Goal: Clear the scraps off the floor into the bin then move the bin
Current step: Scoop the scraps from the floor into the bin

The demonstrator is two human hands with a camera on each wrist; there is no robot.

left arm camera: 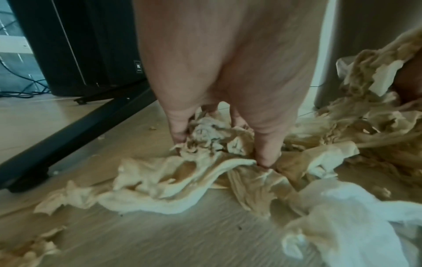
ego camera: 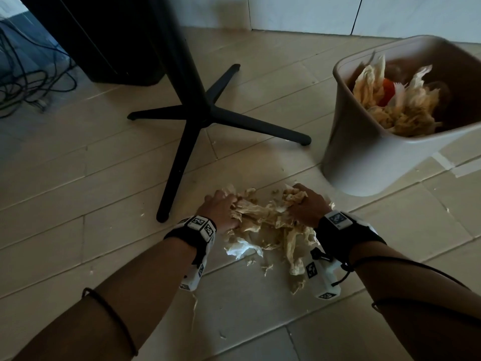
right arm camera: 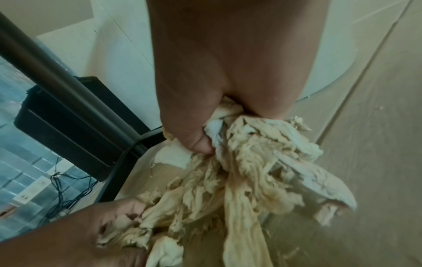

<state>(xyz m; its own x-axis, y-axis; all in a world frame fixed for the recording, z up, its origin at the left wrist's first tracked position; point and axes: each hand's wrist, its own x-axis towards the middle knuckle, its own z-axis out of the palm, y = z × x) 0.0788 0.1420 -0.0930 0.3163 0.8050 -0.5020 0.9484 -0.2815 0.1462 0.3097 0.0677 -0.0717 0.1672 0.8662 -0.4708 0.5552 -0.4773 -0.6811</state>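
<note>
A heap of torn, tan and white paper scraps (ego camera: 270, 225) lies on the wooden floor between my two hands. My left hand (ego camera: 221, 208) digs its curled fingers (left arm camera: 180, 133) into the left side of the scraps (left arm camera: 205, 173). My right hand (ego camera: 303, 203) grips a thick wad of scraps (right arm camera: 255, 155) in its fist, thumb (right arm camera: 200, 142) pressed over it. The beige bin (ego camera: 369, 157) stands to the upper right, tilted in view, holding more tan scraps and something orange (ego camera: 387, 92).
A black table base with splayed legs (ego camera: 197, 118) stands just left of the heap. A black box (ego camera: 104, 40) and loose cables (ego camera: 23, 82) lie far left. A white wall (ego camera: 338, 14) runs behind the bin. Small crumbs dot the floor (ego camera: 234, 321).
</note>
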